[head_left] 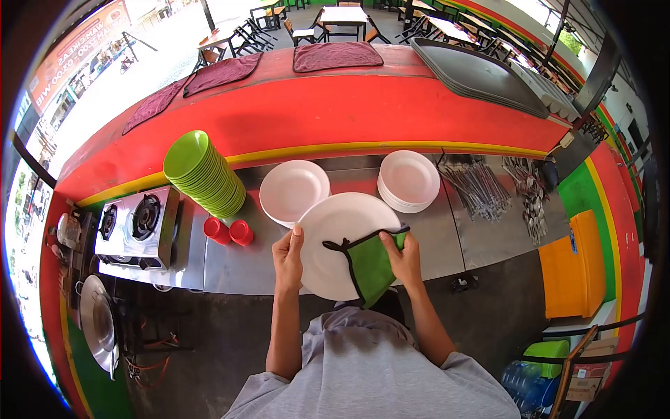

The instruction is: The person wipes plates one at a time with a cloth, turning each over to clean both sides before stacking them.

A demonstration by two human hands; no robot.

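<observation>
A white plate [324, 230] is held up in front of me, over the front edge of the steel counter. My left hand [287, 255] grips its left rim with the thumb on top. A green cloth with black edging and a loop [370, 265] lies over the plate's right side. My right hand [403, 257] is closed on this cloth, against the plate's right rim; its fingers behind are hidden. Behind the held plate sits a stack of white plates [289, 187], partly covered by it. Another stack of white plates [410, 178] stands to the right.
Left on the steel counter [433, 244] are a tall leaning stack of green bowls [206, 174], two red cups [229, 231] and a gas stove [136, 227]. Piles of cutlery [478, 188] lie right. Dark trays [481, 77] and maroon cloths [338, 56] rest on the red ledge.
</observation>
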